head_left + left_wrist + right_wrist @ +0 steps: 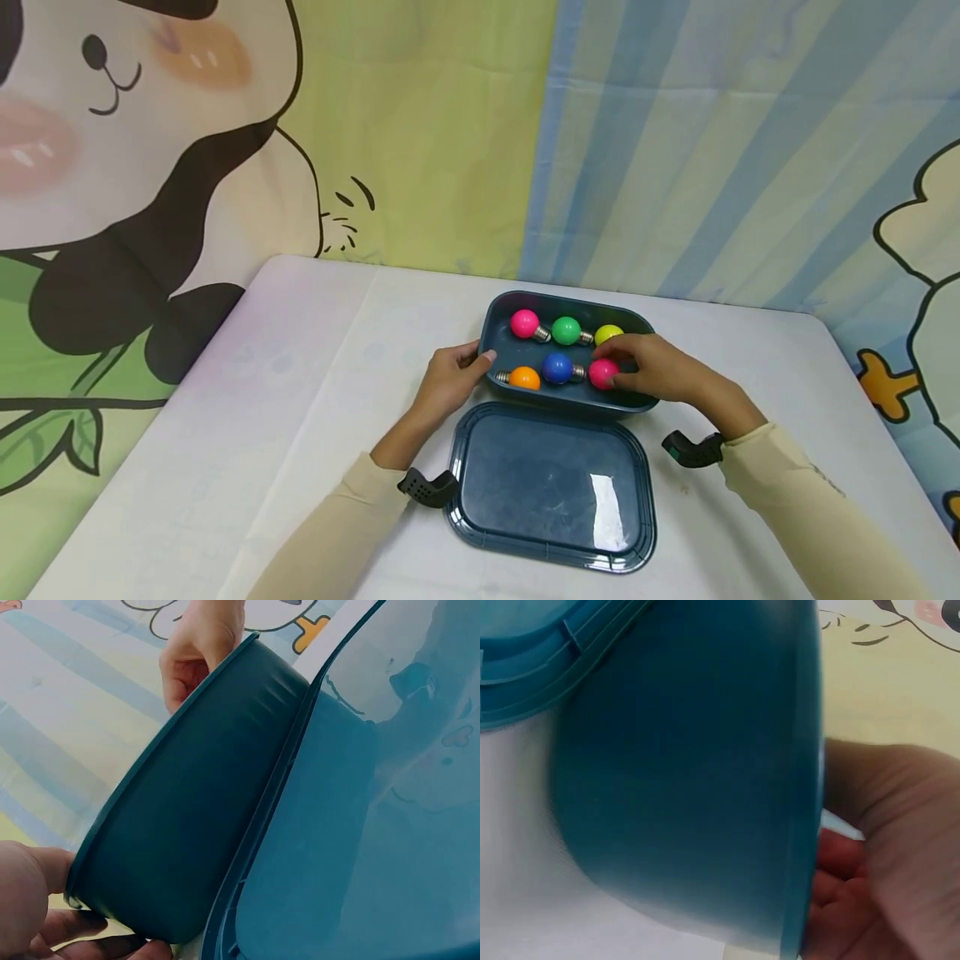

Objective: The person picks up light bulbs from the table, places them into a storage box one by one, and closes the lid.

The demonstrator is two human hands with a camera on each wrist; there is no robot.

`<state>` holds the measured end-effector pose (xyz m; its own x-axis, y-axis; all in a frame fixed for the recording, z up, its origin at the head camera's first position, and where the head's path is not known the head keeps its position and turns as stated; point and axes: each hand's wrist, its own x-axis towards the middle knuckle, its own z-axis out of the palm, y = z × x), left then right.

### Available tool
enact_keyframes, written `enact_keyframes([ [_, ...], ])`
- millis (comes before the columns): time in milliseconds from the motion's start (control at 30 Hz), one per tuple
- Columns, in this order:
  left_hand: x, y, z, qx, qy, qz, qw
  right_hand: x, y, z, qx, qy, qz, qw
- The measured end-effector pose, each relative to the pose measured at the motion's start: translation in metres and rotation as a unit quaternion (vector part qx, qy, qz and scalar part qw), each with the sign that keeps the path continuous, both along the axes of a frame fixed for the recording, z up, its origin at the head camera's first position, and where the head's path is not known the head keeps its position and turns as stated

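Observation:
A dark blue plastic box (pixel 491 337) holds several coloured light bulbs in two rows. At its left end my left hand (pixel 447 379) grips the rim, thumb on top and fingers against the outer wall, as the left wrist view shows. Inside the right end, my right hand (pixel 660 367) pinches a pink bulb (pixel 602 374) in the near row. Left of that lie a blue bulb (pixel 557 367) and an orange bulb (pixel 524 378). The far row has another pink bulb (pixel 524 323), a green bulb (pixel 566 331) and a yellow bulb (pixel 608 333), partly hidden by my right hand.
The box's dark blue lid (pixel 551 483) lies flat on the white table (pixel 315 375), right in front of the box. Behind the table hangs a printed cloth (pixel 442 142) with cartoon figures. A black wrist device (pixel 429 488) sits beside the lid's left edge.

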<state>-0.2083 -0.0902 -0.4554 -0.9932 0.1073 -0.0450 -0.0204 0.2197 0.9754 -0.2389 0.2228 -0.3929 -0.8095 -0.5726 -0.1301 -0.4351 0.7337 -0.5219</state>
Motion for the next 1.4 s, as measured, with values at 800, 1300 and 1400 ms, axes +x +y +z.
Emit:
enact_keyframes([
  [800,0.067,-0.056,0.030,-0.206,-0.029,-0.054,0.9766,0.146,-0.018,-0.054,-0.321,0.066,-0.294,0.8977],
  [1300,0.094,-0.056,0.019,-0.101,-0.004,-0.076,0.9920,0.178,-0.053,-0.079,-0.506,-0.089,-0.347,0.7847],
  [1400,0.096,-0.058,0.021,-0.083,0.001,-0.064,0.9945,0.181,-0.053,-0.080,-0.570,-0.121,-0.353,0.7325],
])
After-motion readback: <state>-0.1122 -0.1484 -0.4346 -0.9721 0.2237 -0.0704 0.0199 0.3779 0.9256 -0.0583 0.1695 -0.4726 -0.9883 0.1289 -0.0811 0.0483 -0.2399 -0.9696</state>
